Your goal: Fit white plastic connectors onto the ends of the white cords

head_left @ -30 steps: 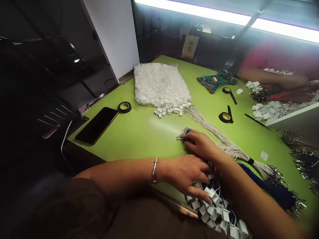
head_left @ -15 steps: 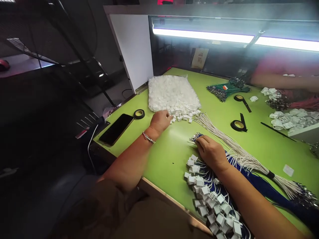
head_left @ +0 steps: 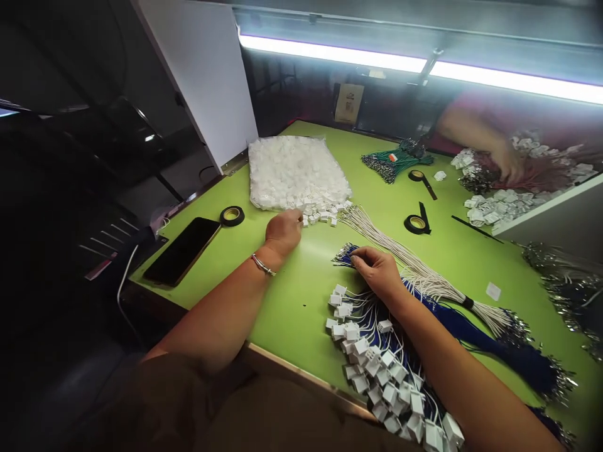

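My left hand (head_left: 283,231) is closed at the near edge of a pile of loose white connector housings (head_left: 323,212); what its fingertips hold, if anything, is hidden. My right hand (head_left: 377,271) pinches at the blue wires (head_left: 345,254) between thumb and forefinger, close to their metal-tipped ends. Under and beside my right forearm lies a heap of wires fitted with white housings (head_left: 379,370). A taped bundle of white wires (head_left: 400,251) runs past the far side of my right hand.
Behind the loose housings lies a clear bag of white housings (head_left: 296,172). A phone (head_left: 183,251) and black tape roll (head_left: 232,216) are left. Green wires (head_left: 400,158) and two tape rolls (head_left: 416,223) lie farther back. Across the bench, another person's hand (head_left: 509,164) touches red wires.
The view has swung right, so things sit farther left. My left hand stays at the loose housings, my right at the blue wire ends. The other person's hand now shows over the red wires.
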`<state>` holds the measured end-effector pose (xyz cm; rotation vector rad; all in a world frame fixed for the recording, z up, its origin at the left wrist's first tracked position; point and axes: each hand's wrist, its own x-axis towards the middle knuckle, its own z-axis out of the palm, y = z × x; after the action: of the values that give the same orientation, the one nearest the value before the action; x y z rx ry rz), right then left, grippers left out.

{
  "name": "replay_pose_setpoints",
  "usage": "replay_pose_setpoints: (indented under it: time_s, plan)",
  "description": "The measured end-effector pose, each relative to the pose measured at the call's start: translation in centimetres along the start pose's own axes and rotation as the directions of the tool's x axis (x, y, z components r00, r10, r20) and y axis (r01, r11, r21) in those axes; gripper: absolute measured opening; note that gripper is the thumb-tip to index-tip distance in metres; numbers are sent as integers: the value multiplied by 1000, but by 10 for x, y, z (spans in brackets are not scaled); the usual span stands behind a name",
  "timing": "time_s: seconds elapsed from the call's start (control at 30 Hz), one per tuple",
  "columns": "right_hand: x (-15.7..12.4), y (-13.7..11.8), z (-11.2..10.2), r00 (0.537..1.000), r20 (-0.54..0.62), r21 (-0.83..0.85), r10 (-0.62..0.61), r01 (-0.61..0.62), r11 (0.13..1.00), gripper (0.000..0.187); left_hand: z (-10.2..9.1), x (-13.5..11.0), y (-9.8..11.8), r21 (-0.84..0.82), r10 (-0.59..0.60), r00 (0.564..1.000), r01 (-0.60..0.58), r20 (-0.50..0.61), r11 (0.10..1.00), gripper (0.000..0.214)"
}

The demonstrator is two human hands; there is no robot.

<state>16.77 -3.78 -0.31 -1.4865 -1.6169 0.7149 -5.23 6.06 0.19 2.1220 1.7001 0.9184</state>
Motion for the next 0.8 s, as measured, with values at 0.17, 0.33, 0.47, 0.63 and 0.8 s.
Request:
replay_pose_setpoints:
  time_s: [0.17, 0.33, 0.47, 0.63, 0.8]
  plan:
    - [-1, -8, -5, 998, -52, 87, 28, -23, 996, 19, 3, -21, 32, -741, -87, 960, 261, 265, 619, 27]
    - [-6, -10, -5, 993, -122, 99, 6, 6, 995, 17, 18, -47, 54, -804, 27, 812, 571, 583, 167, 35]
    - [-8, -10, -2, 992, -119, 21, -52, 55, 998, 16, 24, -51, 55, -786, 60, 784, 614, 618, 69, 30]
    - [-9, -7, 2, 989, -114, -102, -94, 82, 991, 14, 24, -51, 56, -792, 71, 789, 604, 610, 91, 29]
    - [-10, -6, 1, 986, -124, -118, -112, 98, 988, 14, 20, -50, 59, -782, 61, 781, 614, 622, 107, 29]
